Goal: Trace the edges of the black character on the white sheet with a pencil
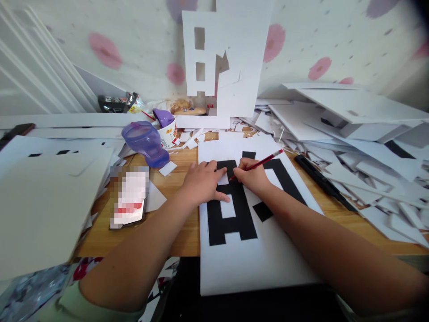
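A large white board point(228, 268) lies on the wooden table and juts over its front edge. On it rests a black cut-out point(243, 219) with rectangular openings, and to its right a second black cut-out point(295, 185), partly covered by my right forearm. My left hand point(204, 181) presses flat on the first cut-out's left side, fingers spread around its upper opening. In my right hand point(251, 176) is a red and black pencil point(266, 159), its tip touching or just over the cut-out near that opening.
Right of the board lies a black utility knife point(323, 181) beside heaped white offcuts point(372, 179). A purple cup point(145, 141), a paper tub point(167, 133) and a blurred-out phone point(130, 197) are on the left. White boards point(43, 197) cover the far left; a cut white panel point(236, 67) stands behind.
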